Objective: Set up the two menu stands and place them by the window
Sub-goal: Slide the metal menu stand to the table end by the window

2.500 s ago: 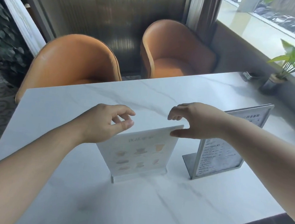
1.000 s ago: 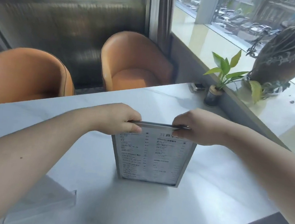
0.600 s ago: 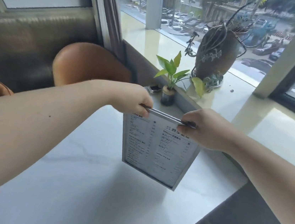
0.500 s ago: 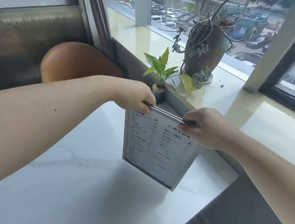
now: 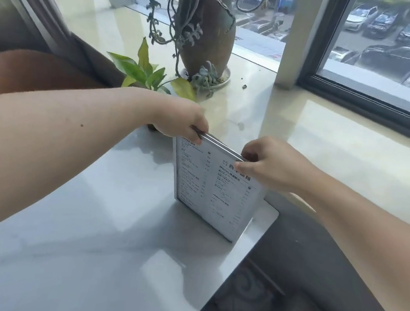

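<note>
A metal-framed menu stand (image 5: 212, 190) with printed text stands upright near the window-side corner of the white marble table (image 5: 86, 231). My left hand (image 5: 180, 118) pinches its top left corner. My right hand (image 5: 267, 163) pinches its top right corner. The stand's lower edge is at the table surface; I cannot tell whether it rests fully on it. The second, clear acrylic menu stand is out of view.
A small green plant (image 5: 147, 73) stands just behind my left hand. A large brown vase with trailing succulents (image 5: 207, 26) sits on the wide window sill (image 5: 329, 144). An orange chair (image 5: 36, 72) is at far left. The table's corner (image 5: 274, 211) lies right of the stand.
Both hands carried the metal-framed stand across the table toward the window and lowered it from the air down to the table near the corner. The view turned toward the window.
</note>
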